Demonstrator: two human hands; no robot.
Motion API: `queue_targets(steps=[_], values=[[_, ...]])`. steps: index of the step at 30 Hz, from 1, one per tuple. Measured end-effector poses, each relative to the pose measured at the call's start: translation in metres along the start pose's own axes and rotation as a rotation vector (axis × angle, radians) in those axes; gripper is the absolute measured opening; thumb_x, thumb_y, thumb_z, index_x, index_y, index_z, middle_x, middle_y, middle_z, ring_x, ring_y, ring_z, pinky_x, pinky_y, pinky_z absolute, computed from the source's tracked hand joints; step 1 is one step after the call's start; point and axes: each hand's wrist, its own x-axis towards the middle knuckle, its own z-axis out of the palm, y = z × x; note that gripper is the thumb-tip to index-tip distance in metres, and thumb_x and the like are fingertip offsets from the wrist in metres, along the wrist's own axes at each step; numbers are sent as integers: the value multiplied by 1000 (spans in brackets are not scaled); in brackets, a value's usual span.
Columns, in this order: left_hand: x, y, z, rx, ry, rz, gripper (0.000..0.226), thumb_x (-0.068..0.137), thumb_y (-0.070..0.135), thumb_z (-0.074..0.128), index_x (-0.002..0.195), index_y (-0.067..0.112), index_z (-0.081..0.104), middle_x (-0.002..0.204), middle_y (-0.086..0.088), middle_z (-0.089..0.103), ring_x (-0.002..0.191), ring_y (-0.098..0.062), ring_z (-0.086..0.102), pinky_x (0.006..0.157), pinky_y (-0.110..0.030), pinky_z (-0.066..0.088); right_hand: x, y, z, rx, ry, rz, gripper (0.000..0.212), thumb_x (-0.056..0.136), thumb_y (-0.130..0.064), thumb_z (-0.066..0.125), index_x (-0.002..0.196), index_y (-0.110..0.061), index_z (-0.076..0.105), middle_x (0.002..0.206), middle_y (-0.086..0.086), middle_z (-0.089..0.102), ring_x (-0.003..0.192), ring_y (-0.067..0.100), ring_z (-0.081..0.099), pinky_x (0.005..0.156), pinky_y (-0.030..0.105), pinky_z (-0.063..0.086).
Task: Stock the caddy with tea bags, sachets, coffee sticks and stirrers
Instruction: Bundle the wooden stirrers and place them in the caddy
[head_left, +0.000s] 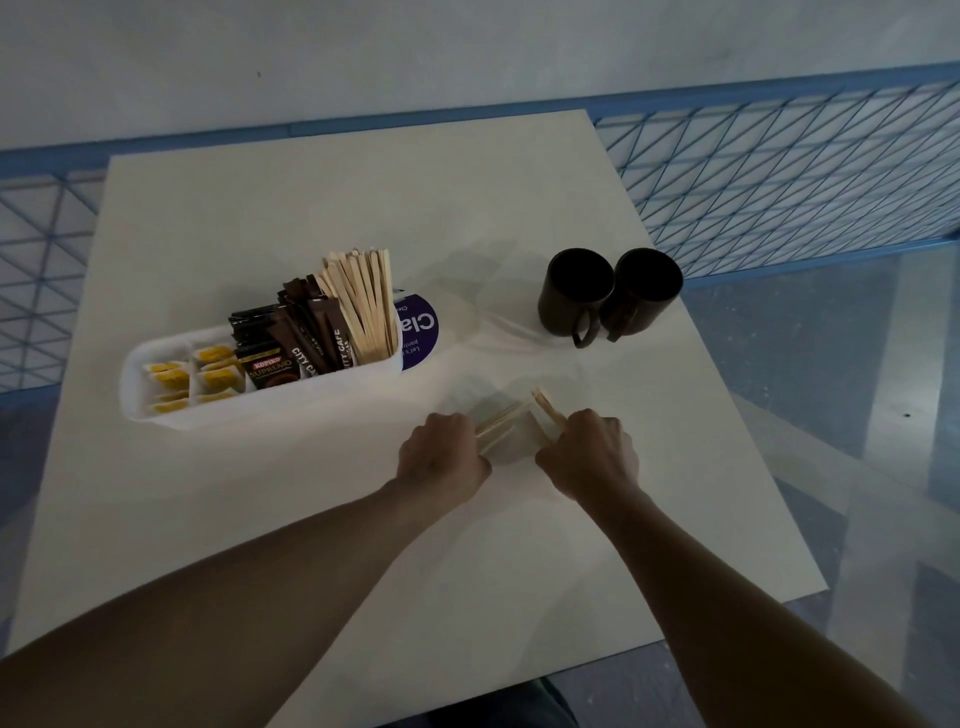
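A white caddy (156, 364) lies on the table's left half. It holds yellow tea bags (210, 376) at its left end, dark coffee sticks (296, 343) in the middle and a bunch of wooden stirrers (363, 304) upright at its right end. To the right of the caddy, my left hand (441, 457) grips a few wooden stirrers (496, 423) that point up and right. My right hand (592, 452) holds another small bunch of stirrers (545, 405) pointing up and left. Both hands sit close together just above the tabletop.
Two dark mugs (576, 296) (647, 288) stand side by side at the right of the white table (311, 519). A round purple label (421, 330) lies behind the caddy's right end. Blue wire mesh fencing (779, 182) runs behind and to the right of the table.
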Motion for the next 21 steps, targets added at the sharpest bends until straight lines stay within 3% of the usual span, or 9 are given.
queue_targets(steps=[4,7,12,14,16,21], values=[[-4,-5,2,-82,13,8,31,81,31,69,102,8,66,97,-8,67,88,-31,67,72,-35,56,-2,2,1,-12,15,-54,18,75,-23,67,90,-13,66,73,2,56,66,25,60,56,30,49],[-5,-6,-3,-133,12,-6,32,82,30,66,101,4,65,96,-11,64,87,-32,65,65,-31,47,-2,3,-1,33,31,-46,16,72,-23,65,84,-13,64,70,3,57,61,24,57,52,28,45],[-5,-9,-15,-287,-84,-51,23,92,24,59,107,7,54,99,-9,62,85,-26,61,61,-27,45,-3,-9,-8,330,-24,-47,16,77,-19,66,89,-13,57,80,6,62,65,23,61,49,36,55],[-6,-7,-21,-368,-141,-70,18,97,21,53,111,13,45,96,-6,58,79,-20,58,55,-23,45,-3,-17,-11,394,-62,-75,13,84,-18,62,94,-11,57,83,6,61,60,18,56,42,25,45],[-8,-6,-30,-448,-177,-93,18,101,20,46,116,18,36,92,-1,53,74,-16,57,51,-22,42,-4,-32,-12,468,-104,-93,13,93,-20,53,94,-10,60,79,5,60,58,15,52,45,25,40],[-4,-8,-58,-656,-140,-154,31,103,21,36,130,12,47,105,-6,58,84,-14,53,70,-27,43,2,-69,-18,771,-251,-11,22,100,-14,37,97,-13,59,71,1,49,56,11,43,52,27,37]])
